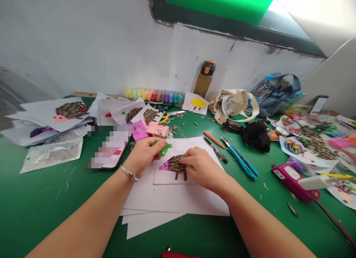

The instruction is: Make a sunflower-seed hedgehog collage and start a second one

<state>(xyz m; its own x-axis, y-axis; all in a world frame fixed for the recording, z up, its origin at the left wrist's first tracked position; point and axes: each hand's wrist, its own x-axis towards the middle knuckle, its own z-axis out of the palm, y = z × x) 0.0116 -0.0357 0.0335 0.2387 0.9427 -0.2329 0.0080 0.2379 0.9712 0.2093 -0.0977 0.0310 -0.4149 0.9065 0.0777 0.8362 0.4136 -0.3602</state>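
My left hand (144, 156) is closed on a small clear packet of green clay (165, 148), just above the white paper. Below it lies a hedgehog picture (172, 165) with a pink and purple head, a body of striped seeds and brown legs. My right hand (201, 165) rests over the right part of the hedgehog, its fingers bent together at a green spot on the seeds. Whether anything is between those fingertips is hidden. Loose white sheets (172, 202) lie under the picture.
Right of the paper lie pens (215, 148) and a blue cutter (241, 161); farther right, a magenta glue gun (296, 182). A phone (115, 150) and paper stacks (27, 126) are left. Clay packs (152, 96), a bottle (204, 80) and bags (233, 106) line the wall.
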